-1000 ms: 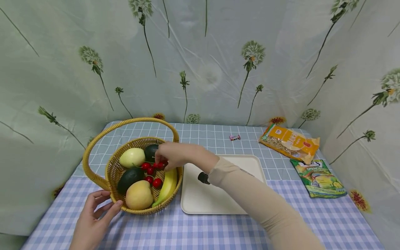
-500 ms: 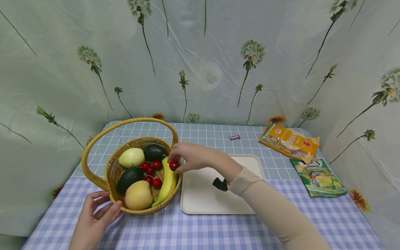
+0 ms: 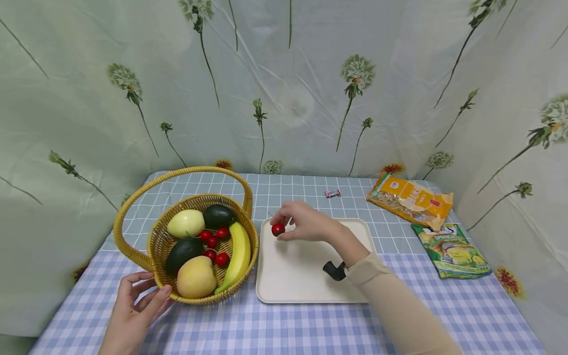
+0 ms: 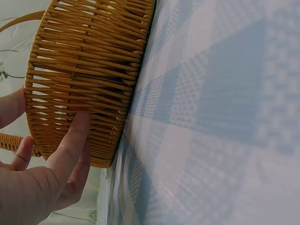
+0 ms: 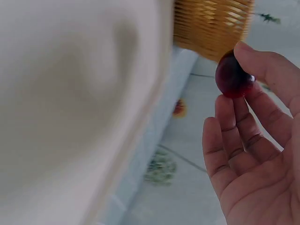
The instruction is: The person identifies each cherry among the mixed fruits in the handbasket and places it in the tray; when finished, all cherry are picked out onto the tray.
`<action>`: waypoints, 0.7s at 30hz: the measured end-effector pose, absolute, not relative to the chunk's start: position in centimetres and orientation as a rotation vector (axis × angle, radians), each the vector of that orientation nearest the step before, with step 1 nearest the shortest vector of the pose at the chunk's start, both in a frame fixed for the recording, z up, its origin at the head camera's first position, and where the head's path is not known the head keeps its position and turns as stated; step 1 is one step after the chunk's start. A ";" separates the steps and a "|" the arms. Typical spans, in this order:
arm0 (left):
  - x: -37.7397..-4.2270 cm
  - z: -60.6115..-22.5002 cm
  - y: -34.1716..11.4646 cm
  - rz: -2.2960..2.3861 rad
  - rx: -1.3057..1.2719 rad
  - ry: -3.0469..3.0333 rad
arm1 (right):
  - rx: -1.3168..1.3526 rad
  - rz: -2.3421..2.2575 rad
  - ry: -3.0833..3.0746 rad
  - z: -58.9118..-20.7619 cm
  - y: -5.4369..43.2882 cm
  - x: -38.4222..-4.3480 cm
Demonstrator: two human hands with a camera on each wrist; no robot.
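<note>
Touching basket (image 4: pixel 89 56) at its 7 to 8 o'clock side, left hand (image 3: pixel 137 308) isn't wrapped round it; right hand (image 3: pixel 306 223) pinches cherry (image 3: pixel 277 229) above tray (image 3: pixel 293 281), 10 o'clock corner. I'd lower fully before letting go, could roll. Orange bag (image 3: pixel 410 201), 2 o'clock: print illegible. Green packet (image 3: pixel 450 250), 3 o'clock: seemingly "SPRING".

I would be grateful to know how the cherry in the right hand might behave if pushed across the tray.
The cherry looks round, so it would probably roll, though the raised rim of the tray might stop it. Its glossy shine suggests a smooth, perhaps slippery skin.
</note>
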State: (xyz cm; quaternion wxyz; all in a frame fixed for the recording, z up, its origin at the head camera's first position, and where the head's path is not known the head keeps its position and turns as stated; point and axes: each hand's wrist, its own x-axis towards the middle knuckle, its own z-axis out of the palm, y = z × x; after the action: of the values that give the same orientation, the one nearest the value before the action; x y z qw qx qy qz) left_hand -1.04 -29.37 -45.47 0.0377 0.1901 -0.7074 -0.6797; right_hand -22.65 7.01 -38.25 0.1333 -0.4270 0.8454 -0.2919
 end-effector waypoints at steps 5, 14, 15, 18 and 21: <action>-1.1 -45.5 -29.3 -2.084 0.586 -2.180 | -1.118 -0.895 2.460 -40.9 6.9 -22.8; -1.1 -45.4 -29.3 -2.083 0.610 -2.176 | -0.995 -0.952 2.414 -43.1 6.0 -22.2; -1.1 -45.4 -29.3 -2.085 0.611 -2.174 | -0.991 -0.955 2.415 -43.2 5.9 -22.2; -1.1 -45.5 -29.4 -2.084 0.606 -2.174 | -0.983 -0.959 2.417 -43.3 5.7 -22.1; -1.1 -45.5 -29.4 -2.081 0.604 -2.177 | -0.971 -0.964 2.403 -43.4 5.6 -22.0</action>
State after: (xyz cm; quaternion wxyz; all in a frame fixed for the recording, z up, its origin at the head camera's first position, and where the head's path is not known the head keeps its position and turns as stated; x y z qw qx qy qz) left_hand -1.11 -29.36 -45.48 0.0348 0.1964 -0.7083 -0.6771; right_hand -22.01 5.61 -43.42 0.1869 -0.3450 0.8536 -0.3426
